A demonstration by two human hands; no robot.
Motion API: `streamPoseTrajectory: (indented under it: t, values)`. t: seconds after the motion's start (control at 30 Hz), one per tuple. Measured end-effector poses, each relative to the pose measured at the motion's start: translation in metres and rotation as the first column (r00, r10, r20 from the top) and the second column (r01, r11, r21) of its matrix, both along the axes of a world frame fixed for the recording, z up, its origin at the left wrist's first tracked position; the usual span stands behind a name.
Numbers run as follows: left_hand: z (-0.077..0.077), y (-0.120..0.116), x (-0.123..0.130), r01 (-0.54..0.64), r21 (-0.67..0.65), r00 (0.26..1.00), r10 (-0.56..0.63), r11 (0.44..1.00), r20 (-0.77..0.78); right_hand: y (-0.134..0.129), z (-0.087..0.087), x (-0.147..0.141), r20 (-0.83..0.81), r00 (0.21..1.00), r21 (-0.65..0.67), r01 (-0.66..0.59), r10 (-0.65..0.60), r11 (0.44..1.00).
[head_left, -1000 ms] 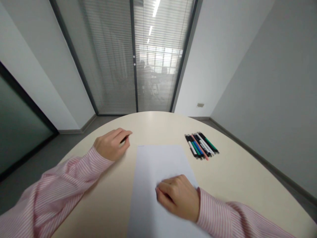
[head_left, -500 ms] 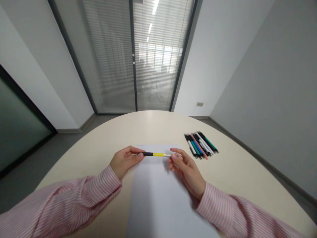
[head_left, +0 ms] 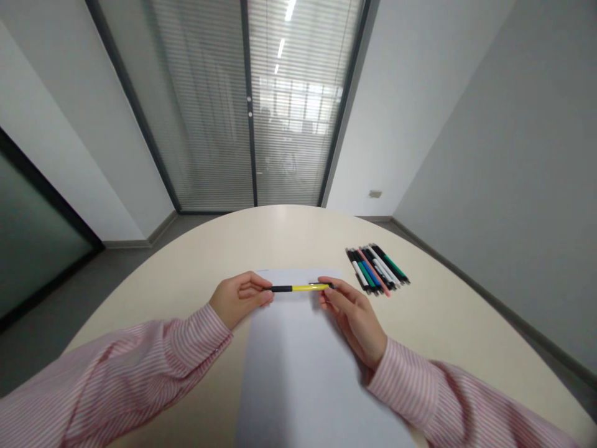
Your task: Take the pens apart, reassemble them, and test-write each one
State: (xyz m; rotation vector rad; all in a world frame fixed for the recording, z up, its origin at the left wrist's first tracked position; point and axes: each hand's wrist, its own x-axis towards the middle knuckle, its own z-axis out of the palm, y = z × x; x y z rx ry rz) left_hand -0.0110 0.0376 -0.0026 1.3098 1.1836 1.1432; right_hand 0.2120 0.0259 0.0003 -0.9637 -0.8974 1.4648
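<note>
A black and yellow pen [head_left: 298,288] lies level across the top edge of a white paper sheet [head_left: 298,373], held a little above it. My left hand [head_left: 239,298] grips the pen's black end between thumb and fingers. My right hand [head_left: 354,323] pinches the far end, and its fingers hide the tip. Both pink striped cuffs show. The sheet lies flat on the table, below and between my hands.
A bundle of several pens in black, green, blue, white and pink [head_left: 375,269] lies to the right of the sheet on a cream oval table [head_left: 289,230]. Beyond the table stands a glass door with blinds [head_left: 249,112], between grey walls.
My right hand's fingers have closed around the pen's far end, covering its thin tip. One second ago my hands were apart, with the right one on the sheet.
</note>
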Motion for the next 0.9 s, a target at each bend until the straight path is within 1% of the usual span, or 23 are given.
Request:
streamPoseTrajectory:
  t: [0.07, 0.23, 0.37, 0.53, 0.67, 0.73, 0.83, 0.9]
  values:
    - [-0.0003, -0.0027, 0.0001, 0.01, 0.008, 1.0, -0.01, 1.0, -0.025, -0.0013, 0.0023, -0.001, -0.026, 1.0, -0.021, -0.017, 0.016, 1.0]
    - [-0.0028, -0.0025, -0.0009, 0.08, 0.019, 0.993, -0.078, 0.997, -0.09, -0.0023, 0.0029, -0.0015, -0.007, 0.997, -0.022, -0.073, 0.073, 0.997]
    - [-0.0059, -0.0021, -0.0016, 0.086, 0.019, 0.986, -0.082, 0.996, -0.144, -0.0016, 0.0002, -0.001, -0.003, 0.995, -0.008, -0.098, 0.098, 0.995]
    - [-0.0087, -0.004, -0.0006, 0.147, 0.095, 0.972, -0.125, 0.985, -0.2, -0.0015, -0.0022, -0.0007, 0.002, 0.994, -0.01, -0.112, 0.112, 0.994]
    - [-0.0069, -0.0046, 0.0001, 0.205, 0.104, 0.944, -0.168, 0.973, -0.285, -0.002, -0.0014, -0.0008, -0.01, 0.993, -0.015, -0.121, 0.121, 0.993]
    - [-0.0044, -0.0052, 0.0, 0.186, 0.184, 0.944, -0.124, 0.965, -0.305, -0.0019, -0.0008, -0.0008, -0.017, 0.995, -0.014, -0.103, 0.103, 0.995]
    - [-0.0007, -0.0064, -0.0009, 0.136, 0.327, 0.937, -0.013, 0.935, -0.35, -0.0015, 0.0001, -0.0009, -0.018, 0.996, -0.012, -0.086, 0.086, 0.996]
    - [0.0007, -0.0068, -0.0019, 0.122, 0.347, 0.919, 0.026, 0.93, -0.393, -0.0014, 0.0009, -0.0013, -0.015, 0.996, -0.008, -0.09, 0.09, 0.996]
